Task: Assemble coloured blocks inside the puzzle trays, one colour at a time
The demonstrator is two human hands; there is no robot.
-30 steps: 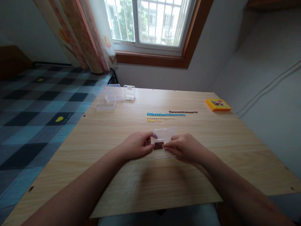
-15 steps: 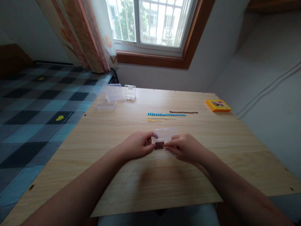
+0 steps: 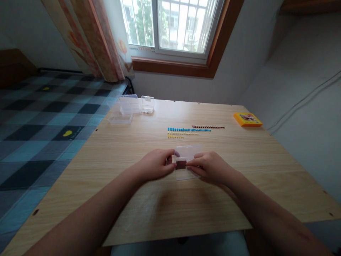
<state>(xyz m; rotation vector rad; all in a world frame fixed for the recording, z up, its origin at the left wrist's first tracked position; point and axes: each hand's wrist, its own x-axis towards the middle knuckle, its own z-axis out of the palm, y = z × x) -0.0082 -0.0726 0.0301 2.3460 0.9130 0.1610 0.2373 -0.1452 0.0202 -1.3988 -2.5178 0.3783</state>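
A small clear plastic box [image 3: 188,152] lies open on the wooden table [image 3: 133,149], its lid tipped back, with a dark brown block of pieces [image 3: 180,164] inside. My left hand [image 3: 156,164] pinches the box's left edge with curled fingers. From the right, my right hand [image 3: 209,167] has its fingers closed with the tips at the brown block and on the box. Beyond the box lie thin rows of tiny pieces: blue [image 3: 188,129], dark brown [image 3: 208,127] and yellow [image 3: 175,136].
Clear empty plastic boxes [image 3: 125,108] and another [image 3: 147,104] stand at the table's far left corner. An orange flat box [image 3: 247,119] lies at the far right. A checked bedcover [image 3: 39,128] borders the table's left, walls the back and right.
Almost nothing has changed; both hands stay on the clear box with only a slight shift of the view.
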